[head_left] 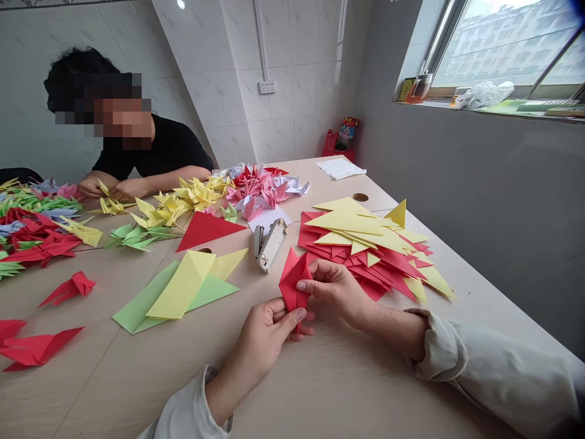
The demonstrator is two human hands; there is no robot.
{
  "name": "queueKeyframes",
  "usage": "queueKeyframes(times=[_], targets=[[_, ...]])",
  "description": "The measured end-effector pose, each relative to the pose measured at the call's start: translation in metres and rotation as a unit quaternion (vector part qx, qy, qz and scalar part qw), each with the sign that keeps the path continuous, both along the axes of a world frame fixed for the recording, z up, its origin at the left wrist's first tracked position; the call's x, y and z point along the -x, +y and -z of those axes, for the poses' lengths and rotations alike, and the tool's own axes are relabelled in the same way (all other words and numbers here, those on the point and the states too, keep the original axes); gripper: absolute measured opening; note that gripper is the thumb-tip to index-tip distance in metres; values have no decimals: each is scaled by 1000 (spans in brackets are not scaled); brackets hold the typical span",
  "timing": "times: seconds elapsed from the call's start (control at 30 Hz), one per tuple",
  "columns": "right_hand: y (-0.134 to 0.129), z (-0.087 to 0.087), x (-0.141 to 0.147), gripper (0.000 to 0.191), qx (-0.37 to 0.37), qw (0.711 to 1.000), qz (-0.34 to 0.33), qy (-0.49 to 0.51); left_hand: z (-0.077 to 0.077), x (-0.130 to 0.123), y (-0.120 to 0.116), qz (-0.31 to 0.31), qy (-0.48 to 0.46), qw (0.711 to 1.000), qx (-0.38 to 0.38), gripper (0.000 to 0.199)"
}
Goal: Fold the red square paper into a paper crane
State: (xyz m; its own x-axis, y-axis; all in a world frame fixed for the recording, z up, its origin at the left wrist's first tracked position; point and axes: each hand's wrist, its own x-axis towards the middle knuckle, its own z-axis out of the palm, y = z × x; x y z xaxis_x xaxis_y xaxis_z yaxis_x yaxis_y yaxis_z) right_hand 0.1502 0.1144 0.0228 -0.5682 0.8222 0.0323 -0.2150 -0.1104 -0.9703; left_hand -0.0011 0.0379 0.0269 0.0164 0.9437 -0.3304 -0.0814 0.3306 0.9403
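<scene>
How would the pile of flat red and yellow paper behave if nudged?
The pile would probably slide apart, since its flat pieces overlap loosely. Each piece is likely light, being thin paper, yet fairly stiff, as the folded edges look straight.

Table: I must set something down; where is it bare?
Bare: the table between left hand and right sleeve; also beside the hole between white sheet and paper pile. Crowded: far side left of the sheet, heaped with folded shapes.

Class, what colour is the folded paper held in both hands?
Red folded paper; best seen in the head view.
</scene>
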Motion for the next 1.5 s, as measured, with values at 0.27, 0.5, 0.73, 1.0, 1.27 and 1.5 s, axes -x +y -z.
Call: queueKeyframes(times=[0.27,0.5,0.73,1.0,1.27,1.5], targets=[[0,-2,0,22,-21,999,24,1,-4,0,-1,27,4,999,16,35],[-2,-4,0,26,19,999,40,6,-2,1,1,39,-24,998,32,36],[-3,-8,1,24,49,998,36,27,-9,1,-2,49,-30,998,36,34],[-1,-11,-1,25,21,999,33,21,-12,11,-1,94,-137,984,67,28],[-1,-3,0,24,30,999,7,16,-6,8,-1,69,-109,991,31,17],[-2,-5,0,23,19,999,28,10,-3,8,-1,64,-39,996,41,23]])
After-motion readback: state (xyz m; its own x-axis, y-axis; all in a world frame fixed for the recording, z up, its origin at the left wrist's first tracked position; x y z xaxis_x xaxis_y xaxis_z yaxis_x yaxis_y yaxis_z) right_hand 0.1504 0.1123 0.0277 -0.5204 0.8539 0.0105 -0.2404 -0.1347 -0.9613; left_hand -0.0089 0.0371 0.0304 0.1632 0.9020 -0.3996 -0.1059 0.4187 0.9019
